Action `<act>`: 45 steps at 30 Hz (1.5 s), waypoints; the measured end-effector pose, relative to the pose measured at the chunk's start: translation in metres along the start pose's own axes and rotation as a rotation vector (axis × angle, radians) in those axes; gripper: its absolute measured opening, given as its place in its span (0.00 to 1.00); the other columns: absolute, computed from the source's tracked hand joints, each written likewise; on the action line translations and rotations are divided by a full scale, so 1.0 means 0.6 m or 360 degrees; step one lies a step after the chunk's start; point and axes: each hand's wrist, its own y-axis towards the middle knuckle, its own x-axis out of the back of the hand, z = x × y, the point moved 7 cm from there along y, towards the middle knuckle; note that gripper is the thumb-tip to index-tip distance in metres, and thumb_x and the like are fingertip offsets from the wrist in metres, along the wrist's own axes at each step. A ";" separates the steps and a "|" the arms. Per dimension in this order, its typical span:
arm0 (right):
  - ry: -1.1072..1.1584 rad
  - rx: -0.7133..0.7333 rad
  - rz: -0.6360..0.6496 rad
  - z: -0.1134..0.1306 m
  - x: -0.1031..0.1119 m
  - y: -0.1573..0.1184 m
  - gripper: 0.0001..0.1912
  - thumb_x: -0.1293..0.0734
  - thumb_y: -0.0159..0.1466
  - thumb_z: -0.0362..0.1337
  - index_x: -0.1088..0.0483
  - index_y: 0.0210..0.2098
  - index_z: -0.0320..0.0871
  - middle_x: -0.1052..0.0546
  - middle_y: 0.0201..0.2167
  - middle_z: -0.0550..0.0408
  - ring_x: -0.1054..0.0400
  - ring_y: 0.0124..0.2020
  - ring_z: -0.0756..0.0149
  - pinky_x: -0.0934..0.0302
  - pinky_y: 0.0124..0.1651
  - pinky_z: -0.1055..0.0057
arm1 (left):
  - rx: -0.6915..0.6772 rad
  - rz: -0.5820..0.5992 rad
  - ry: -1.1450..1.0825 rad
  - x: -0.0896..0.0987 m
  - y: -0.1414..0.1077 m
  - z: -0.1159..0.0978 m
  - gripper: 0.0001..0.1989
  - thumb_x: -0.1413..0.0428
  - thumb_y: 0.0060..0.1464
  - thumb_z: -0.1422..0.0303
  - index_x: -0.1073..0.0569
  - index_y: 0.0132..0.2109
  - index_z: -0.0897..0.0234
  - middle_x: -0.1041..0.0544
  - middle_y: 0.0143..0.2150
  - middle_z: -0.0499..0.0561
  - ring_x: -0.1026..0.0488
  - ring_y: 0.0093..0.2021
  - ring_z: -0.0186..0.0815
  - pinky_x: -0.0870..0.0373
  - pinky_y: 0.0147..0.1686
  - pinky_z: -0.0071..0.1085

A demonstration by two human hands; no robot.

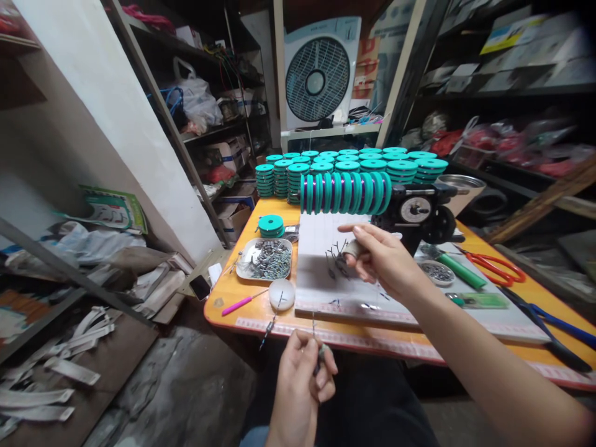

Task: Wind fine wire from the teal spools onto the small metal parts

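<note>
My left hand [305,366] is closed in a pinch in front of the table's near edge. Between its thumb and finger rises a thin strand [313,323] of small linked fittings; its lower part is hidden by the fingers. My right hand [379,257] is over the white board, index finger stretched out and the others partly bent, with a pale wrap on one digit. Just beside its fingertips lie several small dark forked pieces [331,261]; whether it touches them I cannot tell. Another beaded strand [270,326] hangs over the edge by a white round lid [282,293].
A tray [239,268] of small metal fittings stands left of the white board [310,236]. Behind are stacked green spools [347,166] and a winder [414,211] carrying a row of spools. Orange scissors [496,267], blue-handled pliers [554,323] and a pink-handled tool [237,306] lie around.
</note>
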 end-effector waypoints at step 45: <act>0.0904 -0.0750 0.0367 -0.051 -0.066 -0.060 0.22 0.36 0.60 0.48 0.51 0.21 0.43 0.40 0.12 0.64 0.53 0.07 0.81 0.64 0.09 0.85 | 0.0306 0.0387 -0.0130 -0.054 -0.033 0.046 0.19 0.52 0.59 0.54 0.37 0.30 0.65 0.23 0.20 0.54 0.23 0.23 0.40 0.27 0.24 0.31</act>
